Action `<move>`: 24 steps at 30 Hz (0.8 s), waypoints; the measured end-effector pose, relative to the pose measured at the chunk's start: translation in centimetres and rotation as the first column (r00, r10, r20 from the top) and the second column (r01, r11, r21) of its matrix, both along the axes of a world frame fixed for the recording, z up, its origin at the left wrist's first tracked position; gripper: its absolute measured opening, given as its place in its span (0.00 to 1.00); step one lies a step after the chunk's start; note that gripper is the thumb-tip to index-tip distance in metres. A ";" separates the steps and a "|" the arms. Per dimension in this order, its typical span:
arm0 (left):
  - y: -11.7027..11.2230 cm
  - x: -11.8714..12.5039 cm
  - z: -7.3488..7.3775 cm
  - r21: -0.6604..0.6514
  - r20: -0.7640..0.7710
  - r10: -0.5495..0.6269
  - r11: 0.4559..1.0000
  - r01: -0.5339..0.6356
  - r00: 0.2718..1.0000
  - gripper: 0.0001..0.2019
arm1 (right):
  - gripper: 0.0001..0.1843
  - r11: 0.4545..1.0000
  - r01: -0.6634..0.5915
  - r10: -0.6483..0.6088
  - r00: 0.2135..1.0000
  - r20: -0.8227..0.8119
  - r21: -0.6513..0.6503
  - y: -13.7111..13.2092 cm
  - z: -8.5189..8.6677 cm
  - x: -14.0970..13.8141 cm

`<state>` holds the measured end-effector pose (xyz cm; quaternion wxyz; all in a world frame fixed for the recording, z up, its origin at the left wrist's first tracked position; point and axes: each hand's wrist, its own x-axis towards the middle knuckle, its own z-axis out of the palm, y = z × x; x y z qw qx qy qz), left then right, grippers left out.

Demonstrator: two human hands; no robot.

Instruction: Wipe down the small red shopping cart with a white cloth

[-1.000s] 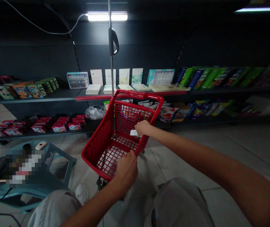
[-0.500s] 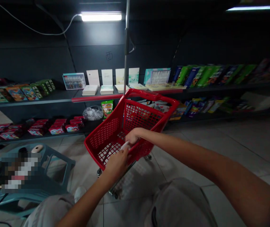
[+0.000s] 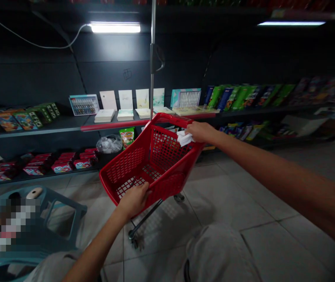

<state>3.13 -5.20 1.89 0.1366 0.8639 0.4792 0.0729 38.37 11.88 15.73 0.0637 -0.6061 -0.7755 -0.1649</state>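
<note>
Dim scene; a tube lamp [image 3: 115,27] glares well above the fingers [image 3: 142,190], and shelves [image 3: 258,112] right of them smear.

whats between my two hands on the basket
Head view: only the mesh floor and wall of the red basket; left hand grips its near rim, right hand holds a white cloth at the far rim.

glossy red plastic cart basket [image 3: 155,164], white cloth [image 3: 184,138].
</note>
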 end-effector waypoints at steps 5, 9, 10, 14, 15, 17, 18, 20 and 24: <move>0.5 -0.4 0.2 0.014 -0.061 0.012 1.000 -0.011 0.998 0.12 | 0.18 0.996 -0.042 0.044 0.999 0.020 -0.075 -4.8 -2.5 0.3; 1.0 -0.9 0.4 0.085 -0.110 0.000 0.996 0.009 0.994 0.15 | 0.20 0.997 -0.046 0.050 0.997 -0.058 0.070 -9.0 -5.4 -2.0; 1.2 -1.1 0.5 0.095 -0.116 -0.009 0.995 0.021 0.993 0.15 | 0.19 0.996 -0.050 0.056 0.995 -0.077 0.071 -9.9 -6.1 -3.0; 1.6 -1.6 0.9 0.113 -0.104 -0.022 0.993 0.034 0.994 0.17 | 0.17 0.981 -0.183 0.192 0.964 -0.182 0.068 -12.7 -9.1 -9.0; 1.6 -1.8 1.0 0.118 -0.085 -0.013 0.993 0.023 0.996 0.18 | 0.17 0.967 -0.239 0.252 0.944 -0.211 0.084 -13.5 -9.8 -10.7; 1.7 -2.0 1.1 0.128 -0.020 0.011 0.992 -0.009 1.000 0.20 | 0.19 0.931 -0.345 0.365 0.891 -0.269 0.122 -14.8 -11.2 -14.0; 1.7 -2.2 1.2 0.136 0.023 0.030 0.990 -0.033 0.999 0.22 | 0.19 0.913 -0.384 0.408 0.864 -0.294 0.141 -15.4 -11.7 -15.4; 1.9 -2.6 1.1 0.163 0.085 0.080 0.982 -0.093 0.993 0.25 | 0.19 0.889 -0.425 0.459 0.825 -0.329 0.173 -16.0 -12.7 -17.4; 2.3 -3.4 0.4 0.228 0.011 0.194 0.955 -0.192 0.981 0.25 | 0.17 0.877 -0.433 0.481 0.801 -0.357 0.209 -15.3 -13.8 -17.1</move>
